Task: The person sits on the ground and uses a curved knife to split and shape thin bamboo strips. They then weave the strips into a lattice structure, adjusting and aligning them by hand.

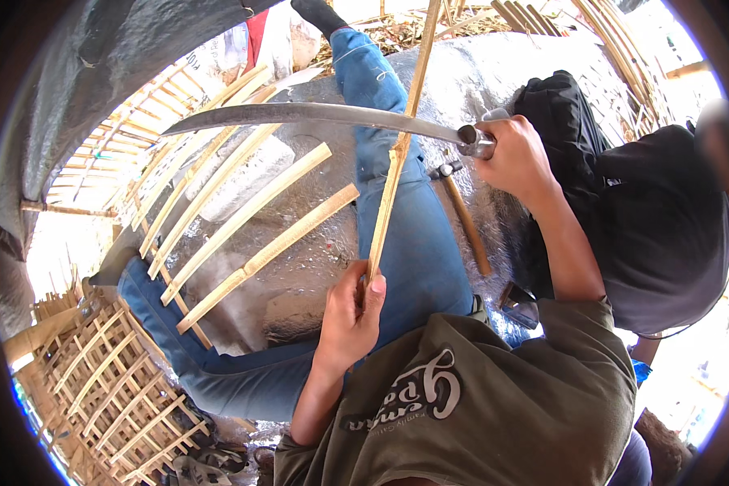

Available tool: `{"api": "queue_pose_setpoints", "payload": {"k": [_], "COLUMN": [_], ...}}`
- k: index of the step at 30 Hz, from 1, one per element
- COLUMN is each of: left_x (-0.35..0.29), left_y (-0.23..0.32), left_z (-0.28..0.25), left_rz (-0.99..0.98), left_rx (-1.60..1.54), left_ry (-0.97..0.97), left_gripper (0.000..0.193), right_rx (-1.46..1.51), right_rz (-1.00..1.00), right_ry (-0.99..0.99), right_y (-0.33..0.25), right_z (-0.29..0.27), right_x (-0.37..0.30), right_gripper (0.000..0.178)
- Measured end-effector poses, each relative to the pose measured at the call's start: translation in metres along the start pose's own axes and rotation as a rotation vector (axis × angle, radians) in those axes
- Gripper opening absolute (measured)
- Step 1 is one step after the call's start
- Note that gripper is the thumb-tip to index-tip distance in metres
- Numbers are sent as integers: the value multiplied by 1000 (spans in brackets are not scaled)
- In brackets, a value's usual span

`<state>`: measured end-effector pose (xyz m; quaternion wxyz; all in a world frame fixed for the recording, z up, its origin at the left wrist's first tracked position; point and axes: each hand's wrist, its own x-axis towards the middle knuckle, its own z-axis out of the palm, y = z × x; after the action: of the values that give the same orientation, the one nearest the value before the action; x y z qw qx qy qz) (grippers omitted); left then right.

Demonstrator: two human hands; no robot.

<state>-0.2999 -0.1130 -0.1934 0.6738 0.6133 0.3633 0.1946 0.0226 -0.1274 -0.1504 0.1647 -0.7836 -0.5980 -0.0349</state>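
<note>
The left hand (348, 324) pinches a long tan bamboo strip (386, 202), maybe to steady it, and the right hand (517, 158) grips a curved grey metal knife (300, 113) across it.

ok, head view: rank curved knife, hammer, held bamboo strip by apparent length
Longest, unranked: curved knife and held bamboo strip. They look fairly close, and the strip runs out at the top edge.
Shortest: hammer, clearly.
</note>
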Motion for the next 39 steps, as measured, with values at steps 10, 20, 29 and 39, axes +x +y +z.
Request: {"api": "queue_pose_setpoints", "payload": {"k": [10, 20, 29, 39], "left_x": [-7, -17, -6, -18], "left_y": [20, 24, 16, 21], "left_z": [-7, -7, 8, 7], "left_rz": [86, 102, 163, 45], "left_rx": [211, 240, 370, 292], "left_ry": [32, 80, 75, 2], "left_gripper": [24, 20, 24, 22], "right_rx": [-25, -155, -72, -166], "right_rz": [26, 214, 30, 278], "right_ry": [48, 75, 71, -41], "right_y": [2, 61, 27, 98], "right_z": [8, 8, -4, 22], "right_x": [11, 43, 26, 41], "right_gripper": [25, 22, 24, 24]}}
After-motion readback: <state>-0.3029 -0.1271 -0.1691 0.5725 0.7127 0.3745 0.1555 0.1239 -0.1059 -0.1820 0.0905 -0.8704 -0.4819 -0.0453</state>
